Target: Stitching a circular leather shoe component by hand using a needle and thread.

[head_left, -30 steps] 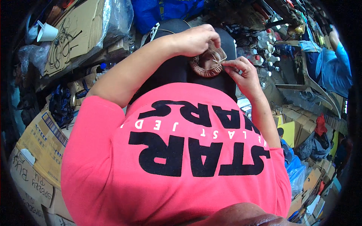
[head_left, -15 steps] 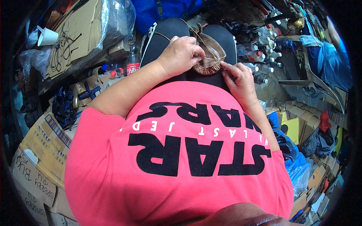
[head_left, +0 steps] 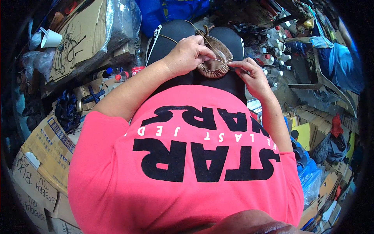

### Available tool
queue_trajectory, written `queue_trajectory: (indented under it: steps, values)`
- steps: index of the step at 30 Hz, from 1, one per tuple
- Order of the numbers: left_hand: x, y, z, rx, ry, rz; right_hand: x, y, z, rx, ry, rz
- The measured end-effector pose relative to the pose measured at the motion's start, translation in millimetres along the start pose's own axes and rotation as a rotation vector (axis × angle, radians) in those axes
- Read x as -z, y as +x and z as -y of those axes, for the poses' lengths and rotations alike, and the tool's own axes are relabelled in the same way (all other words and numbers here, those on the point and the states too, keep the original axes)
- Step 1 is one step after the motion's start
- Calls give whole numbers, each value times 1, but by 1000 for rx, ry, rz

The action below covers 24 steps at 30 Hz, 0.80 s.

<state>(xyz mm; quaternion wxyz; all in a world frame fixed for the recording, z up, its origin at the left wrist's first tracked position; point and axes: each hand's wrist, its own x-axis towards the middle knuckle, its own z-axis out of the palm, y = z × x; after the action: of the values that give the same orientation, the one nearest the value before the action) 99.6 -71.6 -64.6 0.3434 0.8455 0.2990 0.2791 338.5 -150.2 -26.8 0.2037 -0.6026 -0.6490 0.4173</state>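
A brown leather moccasin upper [head_left: 213, 72] with a gathered, puckered toe rests across my dark-clad thighs, its toe turned toward me. My left hand [head_left: 191, 55] is closed in a pinch over its opening, on a thin pale strand [head_left: 219, 60] that runs to the right-hand edge of the toe. At that edge my right hand [head_left: 253, 76] has thumb and index finger drawn together; what lies between them is too small to make out. A long tan lace [head_left: 168, 38] loops from the upper over my left thigh.
Flattened cardboard [head_left: 83, 37] and a white cup [head_left: 51, 38] stand at the far left. Several plastic bottles [head_left: 269, 59] crowd the right side. A blue bag [head_left: 171, 9] lies beyond my knees. Cardboard boxes [head_left: 46, 156] sit at near left.
My right hand has shifted slightly to the right and up, its fingers coming closer together at the toe's edge. My left hand stays almost in place, pinching over the upper.
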Motion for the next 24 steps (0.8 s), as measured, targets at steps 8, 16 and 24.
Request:
queue_trajectory:
  steps: [8,16,24]
  values:
    - [-2,5,2,-1,-11,36,4,12,-12,9,79,49]
    - [-5,7,7,-32,33,35,7,14,-12,-11,103,86]
    - [-3,8,7,-2,-45,87,10,16,-13,-12,111,122]
